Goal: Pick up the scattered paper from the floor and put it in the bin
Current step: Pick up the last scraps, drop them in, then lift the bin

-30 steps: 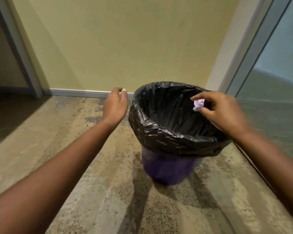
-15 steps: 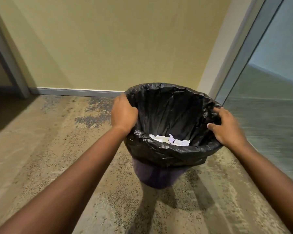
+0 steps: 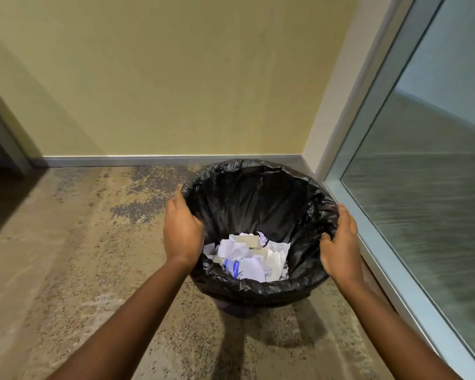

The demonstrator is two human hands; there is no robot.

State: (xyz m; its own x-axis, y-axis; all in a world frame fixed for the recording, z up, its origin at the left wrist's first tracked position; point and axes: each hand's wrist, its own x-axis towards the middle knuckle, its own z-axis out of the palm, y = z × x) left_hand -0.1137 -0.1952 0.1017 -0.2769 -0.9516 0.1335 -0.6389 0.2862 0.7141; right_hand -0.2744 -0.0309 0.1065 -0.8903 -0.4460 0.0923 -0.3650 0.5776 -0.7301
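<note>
Both forearms are bare to the frame edge; no sleeves are visible. Left hand [image 3: 182, 231] and right hand [image 3: 340, 244] carry no gloves, rings or watch.

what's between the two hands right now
In the head view, the bin with its black liner sits between the left hand and right hand, crumpled paper at its bottom.

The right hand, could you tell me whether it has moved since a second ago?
Yes. The right hand has dropped from above the bin's opening, where it pinched a paper scrap, to grip the bin liner's right rim, on the glass panel side.
</note>
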